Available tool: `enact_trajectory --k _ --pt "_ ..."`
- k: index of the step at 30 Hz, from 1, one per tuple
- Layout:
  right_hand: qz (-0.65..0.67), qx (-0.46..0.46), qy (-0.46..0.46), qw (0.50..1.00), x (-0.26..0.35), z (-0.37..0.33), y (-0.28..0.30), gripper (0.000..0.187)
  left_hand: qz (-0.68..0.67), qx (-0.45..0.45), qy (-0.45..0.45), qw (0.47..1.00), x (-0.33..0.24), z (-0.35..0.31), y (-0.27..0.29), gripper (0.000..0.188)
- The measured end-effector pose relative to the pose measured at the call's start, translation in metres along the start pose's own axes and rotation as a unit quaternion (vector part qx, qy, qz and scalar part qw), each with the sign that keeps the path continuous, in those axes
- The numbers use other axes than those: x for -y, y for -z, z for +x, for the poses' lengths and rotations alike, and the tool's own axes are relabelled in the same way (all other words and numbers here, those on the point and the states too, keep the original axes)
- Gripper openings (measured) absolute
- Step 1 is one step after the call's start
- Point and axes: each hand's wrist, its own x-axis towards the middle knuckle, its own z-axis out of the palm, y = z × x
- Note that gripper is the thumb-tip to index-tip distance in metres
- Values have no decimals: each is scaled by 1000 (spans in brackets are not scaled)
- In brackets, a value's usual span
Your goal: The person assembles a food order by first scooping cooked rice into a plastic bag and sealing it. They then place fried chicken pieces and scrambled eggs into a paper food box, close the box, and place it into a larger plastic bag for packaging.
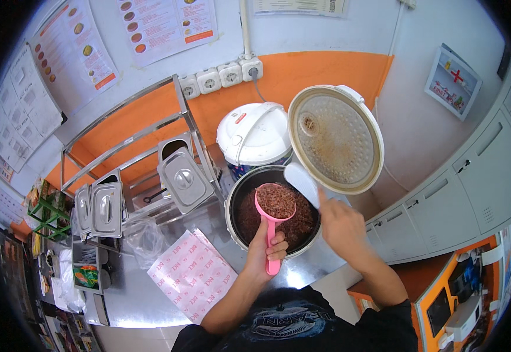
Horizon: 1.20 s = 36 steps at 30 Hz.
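My left hand (265,249) is wrapped round the handle of a pink scoop (272,267). Reddish-brown cooked rice (276,200) fills its bowl, which is over an open rice cooker (230,220). More of the same rice lies in the cooker's dark pot. A white rice paddle (302,183) is gripped in my right hand (342,226), its flat blade above the pot's far right rim. The cooker's lid (339,141) stands raised behind, its inner side speckled with brown residue. The paddle's handle is mostly hidden by my right fingers.
Behind the open cooker stands a closed white rice cooker (249,132). To the left, a metal rack (188,120) holds lidded steel food pans (186,180). Printed paper sheets (194,276) and a clear plastic bag (144,240) lie on the steel table (132,305). Grey lockers (443,202) line the right.
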Motion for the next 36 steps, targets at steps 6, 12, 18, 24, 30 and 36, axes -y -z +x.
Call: enact_trajectory --k 6,12,18,24,30,36 --pt "360 62 -83 927 19 -5 -7 41 4 70 27 997 -2 -13 1 39" --pt "388 189 -172 886 30 -3 8 34 28 44 27 998 -6 -23 0 44" --pt "391 49 -84 915 -1 18 39 30 47 54 44 996 -2 -31 -2 43" --pt "381 131 -20 915 5 20 17 30 42 49 27 998 -3 -50 4 45" --pt "435 116 -103 887 40 -10 -4 32 -148 137 72 977 -3 -52 20 55" --pt "385 -28 -45 922 15 -16 1 38 -162 172 27 971 0 -59 28 58"
